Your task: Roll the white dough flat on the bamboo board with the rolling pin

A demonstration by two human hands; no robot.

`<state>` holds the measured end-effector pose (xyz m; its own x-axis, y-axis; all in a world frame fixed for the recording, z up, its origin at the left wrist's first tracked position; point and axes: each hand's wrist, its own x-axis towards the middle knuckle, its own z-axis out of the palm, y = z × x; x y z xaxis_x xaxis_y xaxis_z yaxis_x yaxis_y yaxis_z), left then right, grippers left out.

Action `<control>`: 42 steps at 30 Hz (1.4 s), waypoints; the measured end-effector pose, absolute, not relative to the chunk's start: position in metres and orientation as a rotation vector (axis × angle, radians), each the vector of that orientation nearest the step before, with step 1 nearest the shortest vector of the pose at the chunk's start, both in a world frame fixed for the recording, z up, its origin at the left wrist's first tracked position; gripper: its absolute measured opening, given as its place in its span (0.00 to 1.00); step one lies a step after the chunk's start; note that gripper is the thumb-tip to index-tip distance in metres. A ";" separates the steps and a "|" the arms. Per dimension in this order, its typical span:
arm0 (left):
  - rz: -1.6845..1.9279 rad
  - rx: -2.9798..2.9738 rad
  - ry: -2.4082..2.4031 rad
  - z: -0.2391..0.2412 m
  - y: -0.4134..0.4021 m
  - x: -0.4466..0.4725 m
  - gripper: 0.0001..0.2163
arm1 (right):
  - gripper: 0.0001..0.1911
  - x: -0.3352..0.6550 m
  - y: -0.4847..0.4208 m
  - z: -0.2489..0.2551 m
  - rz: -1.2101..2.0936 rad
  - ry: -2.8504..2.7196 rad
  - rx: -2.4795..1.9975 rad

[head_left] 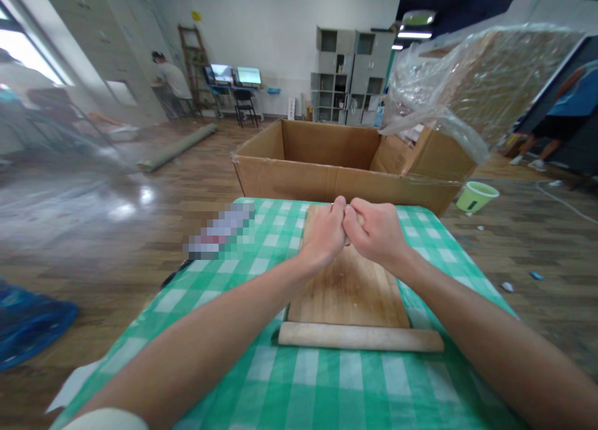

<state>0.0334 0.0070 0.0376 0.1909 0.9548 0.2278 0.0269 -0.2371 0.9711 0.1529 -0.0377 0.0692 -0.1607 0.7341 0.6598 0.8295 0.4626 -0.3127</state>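
Note:
My left hand [326, 229] and my right hand [376, 229] are closed and meet knuckle to knuckle above the far end of a wooden cutting board [348, 293]. Both have curled fingers, with the thumbs on top. Whatever they hold between them is hidden by the fingers; only a small pale bit shows in the gap. Along the board's near edge lies a plain wooden rolling pin [359, 336], crosswise and untouched. Board and pin are on a green and white checked tablecloth [233, 367].
Beyond the table's far edge stands a large open cardboard box [327, 177], with a plastic-wrapped bulk [504, 87] behind it at right. A blurred-out flat item [222, 230] lies at the left edge. On the floor are a light green bin [476, 197] and a blue plastic bag [32, 324].

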 end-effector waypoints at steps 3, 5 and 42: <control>1.235 1.547 1.004 0.042 0.004 0.035 0.24 | 0.20 0.153 -0.039 0.066 -0.107 -1.882 -1.250; 1.243 1.577 1.021 0.043 0.004 0.035 0.24 | 0.20 0.152 -0.039 0.065 -0.082 -1.854 -1.236; 1.270 1.569 0.778 0.034 -0.003 0.041 0.23 | 0.25 0.163 -0.015 0.051 0.739 -1.455 -1.204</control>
<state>0.0406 -0.0035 0.0343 0.2614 0.8936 0.3649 -0.0803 -0.3566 0.9308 0.1625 -0.0147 0.0513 0.0667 0.9409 0.3321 0.2873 0.3006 -0.9094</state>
